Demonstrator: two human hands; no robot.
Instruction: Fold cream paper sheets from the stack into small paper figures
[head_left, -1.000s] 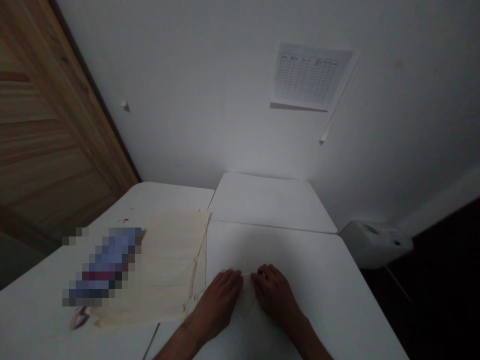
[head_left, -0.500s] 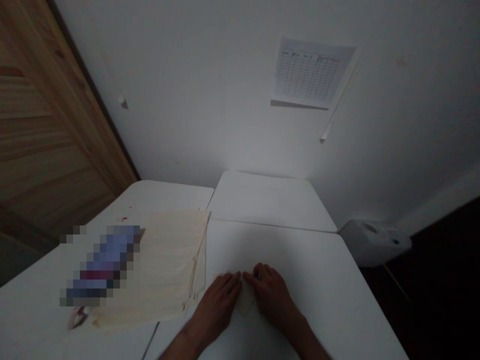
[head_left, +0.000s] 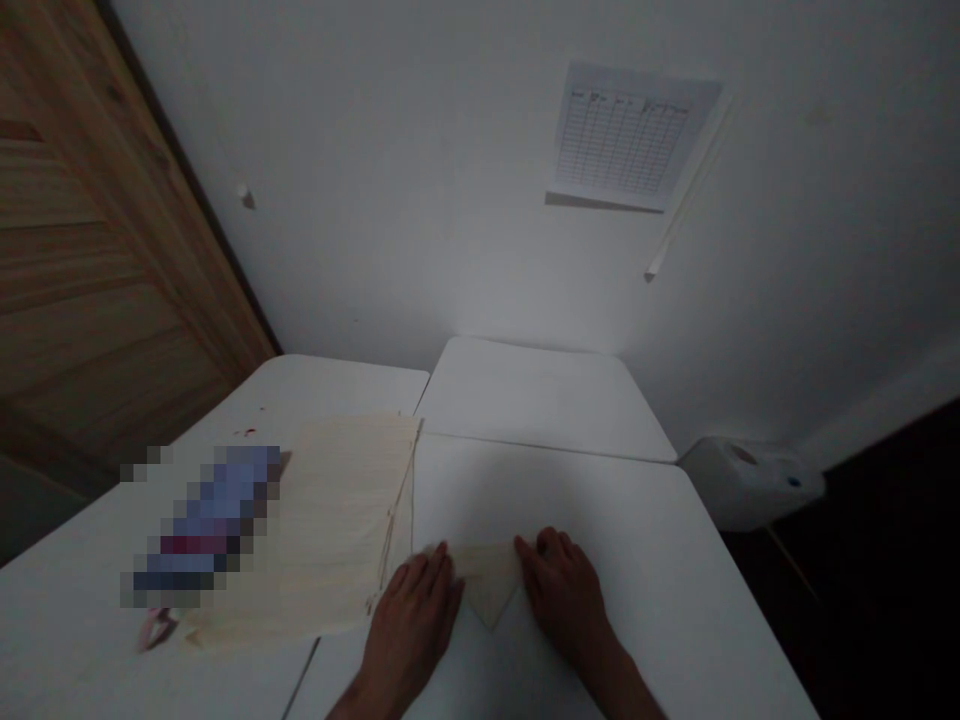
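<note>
A folded triangle of thin cream sheet [head_left: 489, 578] lies on the white table [head_left: 637, 570], point toward me. My left hand [head_left: 411, 622] rests flat with its fingertips at the triangle's left corner. My right hand [head_left: 562, 592] sits at its right corner, fingers spread on the table and touching the sheet's edge. Neither hand grips it. To the left lies a stack of similar cream sheets [head_left: 337, 520], its right edge frayed and close to my left hand. A pixelated blue and red object [head_left: 202, 525] lies beyond the stack, its details hidden.
A small pink item [head_left: 157, 630] lies by the stack's lower left corner. A second white table [head_left: 540, 400] abuts the far edge, with a wooden door [head_left: 97, 250] at left. A white box [head_left: 750, 483] stands at right. A printed chart [head_left: 626, 135] hangs on the wall.
My hands have moved apart, from close together over the sheet to its two corners. More of the folded triangle now shows between them.
</note>
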